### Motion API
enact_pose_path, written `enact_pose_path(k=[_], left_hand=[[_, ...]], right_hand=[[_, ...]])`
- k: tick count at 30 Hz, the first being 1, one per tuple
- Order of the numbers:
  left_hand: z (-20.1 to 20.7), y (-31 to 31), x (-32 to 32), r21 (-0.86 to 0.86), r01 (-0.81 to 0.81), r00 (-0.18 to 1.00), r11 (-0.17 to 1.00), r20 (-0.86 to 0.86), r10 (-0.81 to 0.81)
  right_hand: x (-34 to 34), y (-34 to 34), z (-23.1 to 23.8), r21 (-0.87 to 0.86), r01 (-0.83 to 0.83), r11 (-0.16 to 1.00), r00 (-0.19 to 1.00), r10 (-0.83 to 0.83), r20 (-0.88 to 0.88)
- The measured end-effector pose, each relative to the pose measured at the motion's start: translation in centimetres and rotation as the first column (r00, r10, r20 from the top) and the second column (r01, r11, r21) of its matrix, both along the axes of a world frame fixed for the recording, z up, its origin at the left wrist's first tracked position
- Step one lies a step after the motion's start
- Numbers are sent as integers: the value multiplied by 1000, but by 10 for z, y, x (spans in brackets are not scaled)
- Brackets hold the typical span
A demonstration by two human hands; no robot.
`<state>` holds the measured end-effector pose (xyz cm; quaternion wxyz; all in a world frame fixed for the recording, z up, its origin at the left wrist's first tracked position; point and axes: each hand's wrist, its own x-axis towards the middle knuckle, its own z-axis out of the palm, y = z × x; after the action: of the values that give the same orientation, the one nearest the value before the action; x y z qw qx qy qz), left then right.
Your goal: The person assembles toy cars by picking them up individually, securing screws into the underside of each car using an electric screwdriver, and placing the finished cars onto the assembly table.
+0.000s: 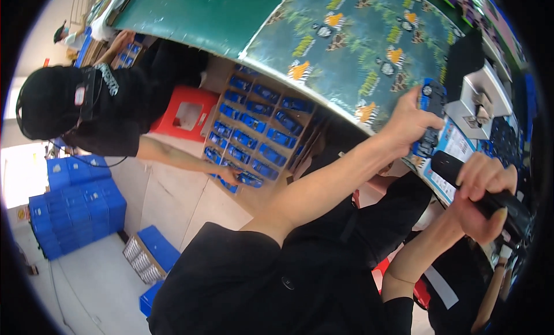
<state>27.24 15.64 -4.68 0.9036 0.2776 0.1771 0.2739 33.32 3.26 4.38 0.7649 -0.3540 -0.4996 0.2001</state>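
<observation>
My left hand (407, 118) is closed round a blue toy car (430, 98) at the right edge of the patterned bench. The car is turned so that its dark wheels and underside show. Below and to the right, my right hand (487, 190) grips a black power screwdriver (447, 166). Its thick body slants across the palm, and I cannot make out its bit. The tool's near end is close to the car, with a small gap between them. Under my hands lies a blue and white printed sheet or box (447, 176).
An open white box (482, 104) and dark wheel-like parts (505, 141) stand beyond my hands. At left, a person in black (109, 107) reaches into a divided carton (231, 127) of blue toy cars. A red stool (184, 112) and stacked blue boxes (81, 211) are on the floor.
</observation>
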Motion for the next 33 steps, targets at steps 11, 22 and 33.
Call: enact_pose_path(k=[11, 22, 33], left_hand=[[-2, -7, 2, 48, -227, 974, 973, -18, 228], [30, 41, -6, 979, -91, 939, -181, 144, 312], [41, 214, -93, 385, 398, 916, -832, -129, 379]], right_hand=[[35, -23, -6, -87, 59, 994, 998, -60, -1], [40, -88, 13, -80, 292, 953, 954, -297, -50], [41, -101, -8, -13, 245, 970, 963, -245, -111]])
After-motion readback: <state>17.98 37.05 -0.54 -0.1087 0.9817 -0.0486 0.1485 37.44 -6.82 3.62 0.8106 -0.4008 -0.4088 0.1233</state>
